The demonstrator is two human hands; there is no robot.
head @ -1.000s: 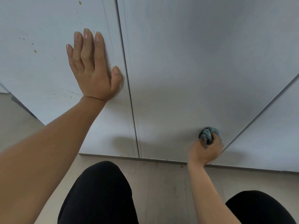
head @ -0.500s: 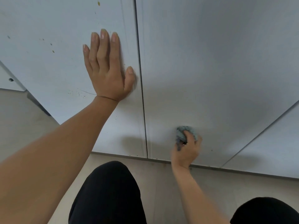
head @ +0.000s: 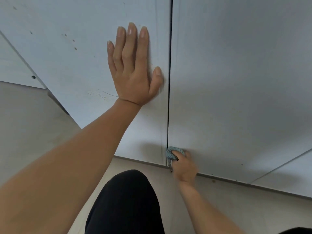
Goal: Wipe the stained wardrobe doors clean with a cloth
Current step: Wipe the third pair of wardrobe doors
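Two white wardrobe doors fill the view, split by a dark vertical gap. The left door [head: 70, 65] carries small brown specks and a thin scratch near my wrist. My left hand [head: 133, 70] presses flat on it, fingers straight, thumb close to the gap. Low on the right door [head: 236, 81], my right hand [head: 184, 166] grips a bunched blue-grey cloth [head: 173, 152] against the door's bottom left corner, right beside the gap.
Beige floor [head: 236, 208] runs below the doors' bottom edge. My knees in black trousers [head: 125, 203] are close to the doors. Another white panel [head: 290, 174] angles off at the far right, and a further panel [head: 13, 68] lies at the far left.
My right hand has swept the cloth leftward along the bottom of the right door, reaching the gap. The left hand stays pressed flat; the view has shifted left.
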